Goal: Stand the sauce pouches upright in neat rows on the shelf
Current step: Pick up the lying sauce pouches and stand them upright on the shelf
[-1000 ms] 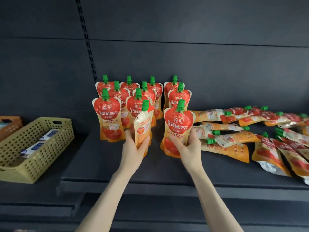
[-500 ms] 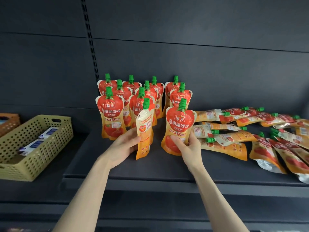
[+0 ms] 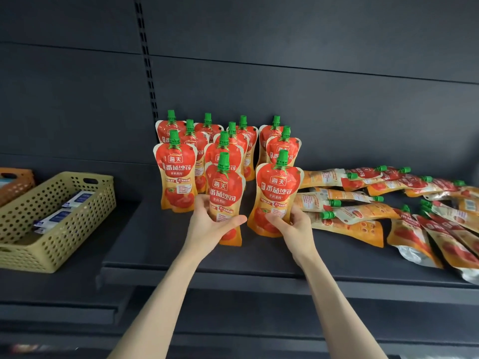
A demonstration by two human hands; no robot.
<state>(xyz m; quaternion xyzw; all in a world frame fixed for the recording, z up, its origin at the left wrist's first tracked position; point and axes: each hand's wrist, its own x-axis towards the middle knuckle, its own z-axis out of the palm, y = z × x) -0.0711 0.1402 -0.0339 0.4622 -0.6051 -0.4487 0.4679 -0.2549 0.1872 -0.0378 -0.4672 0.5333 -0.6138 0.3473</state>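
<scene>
Shop, by the look of it: dark metal gondola shelving with a slotted upright (image 3: 147, 60) set into the back panel. Many identical tomato sauce pouches (image 3: 178, 174) stocked on one shelf (image 3: 233, 265), some standing, some lying flat. Perforated yellow basket (image 3: 59, 221) of small packets on the neighbouring shelf.

Rear pouches (image 3: 242, 130) mostly hidden, lying pouches (image 3: 464, 257) cut off right

Dim, even light; blurred, warped edges
</scene>
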